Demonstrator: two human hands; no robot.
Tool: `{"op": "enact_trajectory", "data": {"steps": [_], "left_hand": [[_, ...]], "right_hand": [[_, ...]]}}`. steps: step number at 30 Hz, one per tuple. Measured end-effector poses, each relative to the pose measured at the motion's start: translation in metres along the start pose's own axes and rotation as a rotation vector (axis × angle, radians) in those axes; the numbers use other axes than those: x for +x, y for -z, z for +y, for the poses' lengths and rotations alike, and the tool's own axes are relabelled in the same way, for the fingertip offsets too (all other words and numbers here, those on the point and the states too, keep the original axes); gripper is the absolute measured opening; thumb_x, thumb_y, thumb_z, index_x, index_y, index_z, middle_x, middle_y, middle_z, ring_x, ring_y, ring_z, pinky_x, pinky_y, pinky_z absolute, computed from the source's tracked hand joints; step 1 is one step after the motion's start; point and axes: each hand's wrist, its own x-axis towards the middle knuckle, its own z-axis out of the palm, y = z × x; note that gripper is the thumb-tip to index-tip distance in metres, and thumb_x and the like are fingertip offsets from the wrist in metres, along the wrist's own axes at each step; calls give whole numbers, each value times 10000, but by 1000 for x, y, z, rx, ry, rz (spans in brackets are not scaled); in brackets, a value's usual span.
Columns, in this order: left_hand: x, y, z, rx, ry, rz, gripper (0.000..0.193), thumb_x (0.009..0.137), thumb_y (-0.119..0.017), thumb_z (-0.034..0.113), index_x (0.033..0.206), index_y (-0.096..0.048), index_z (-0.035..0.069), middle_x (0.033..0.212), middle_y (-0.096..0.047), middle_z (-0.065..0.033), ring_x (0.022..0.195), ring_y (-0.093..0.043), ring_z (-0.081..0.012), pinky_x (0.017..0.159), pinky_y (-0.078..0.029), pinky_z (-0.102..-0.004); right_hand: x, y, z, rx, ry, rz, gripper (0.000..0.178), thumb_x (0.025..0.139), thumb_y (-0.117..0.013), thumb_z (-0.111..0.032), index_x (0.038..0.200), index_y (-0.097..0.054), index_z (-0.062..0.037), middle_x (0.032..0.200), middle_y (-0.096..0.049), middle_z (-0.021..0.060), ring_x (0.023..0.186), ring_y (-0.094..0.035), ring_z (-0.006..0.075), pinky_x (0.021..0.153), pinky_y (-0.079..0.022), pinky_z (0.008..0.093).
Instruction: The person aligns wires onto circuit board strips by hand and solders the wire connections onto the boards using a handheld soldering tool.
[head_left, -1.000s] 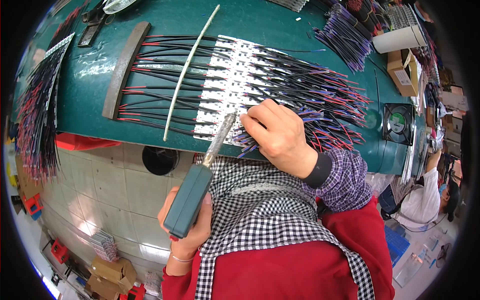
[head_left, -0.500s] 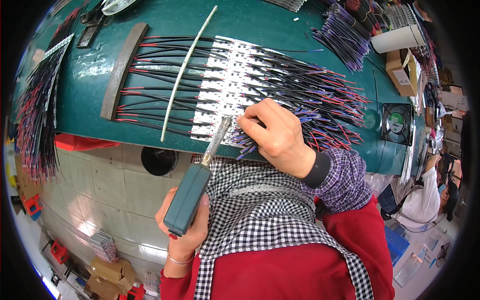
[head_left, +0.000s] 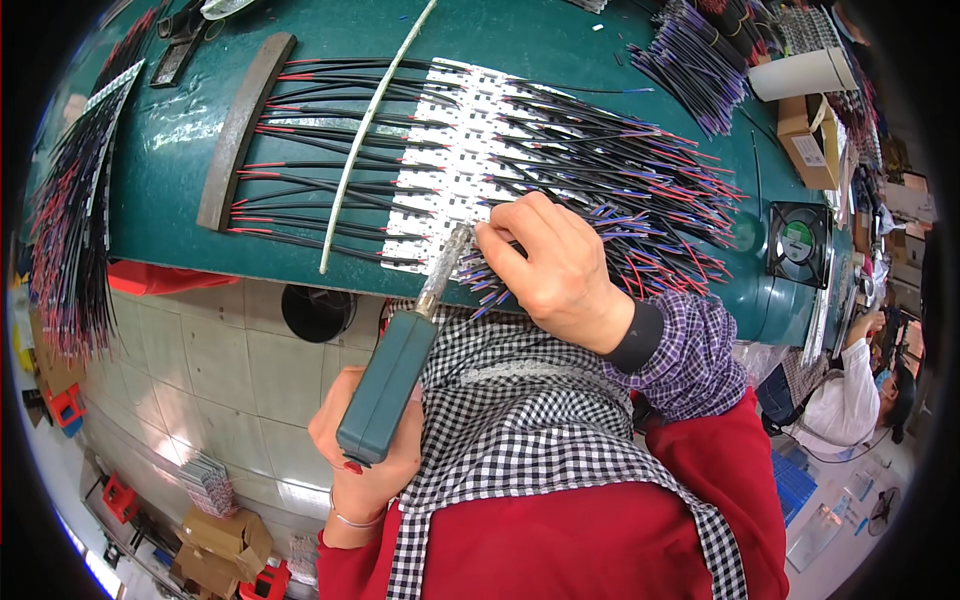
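Spread on green bench [head_left: 175,190], toward 12 o'clock of the view: white panel [head_left: 450,165] with dark square marks. Clasping soldering iron [head_left: 393,370] in left hand [head_left: 402,455], with fingers wrapped round the green handle. Pointing to 1 o'clock, tip at panel's 6 o'clock end; cannot tell about contact. Just beside tip, at 3 o'clock: right hand [head_left: 555,265], with fingers curled, thumb and forefinger close together; cannot tell whether pressed shut or pinching a wire. Running from panel to 3 o'clock: dense black wires [head_left: 620,160], tipped red and blue. Running to 9 o'clock: red-ended wires [head_left: 310,164], crossed by pale stick [head_left: 375,110], reaching dark bar [head_left: 245,130]. Farther out, past 3 o'clock: black fan [head_left: 798,242].
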Motion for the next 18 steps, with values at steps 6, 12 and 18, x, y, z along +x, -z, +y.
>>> {"op": "enact_trajectory", "data": {"steps": [6,12,18], "left_hand": [[-30,-3,-28,52,19,166,143,802,-760,-23,939,-723,-38,877,-702,-143,666,-673,-273,603,-532,-338],[-35,-4,-21,-18,170,192,181,834,-781,22,1006,-739,-20,862,-721,-130,722,-699,-250,654,-553,-343],[-39,-10,-32,-94,75,189,344,945,-670,-77,1286,-649,-38,1011,-686,-61,654,-526,-61,553,-418,-226]], "right_hand": [[0,-1,2,2,8,2,228,692,-648,-100,886,-656,20,865,-557,81,781,-567,215,605,-465,311],[3,9,4,76,-20,-58,222,724,-653,-82,921,-669,18,870,-563,89,803,-590,234,640,-503,334],[10,58,-4,290,-73,-161,455,774,-672,-36,1226,-678,25,962,-566,108,820,-626,253,687,-537,347]]}}
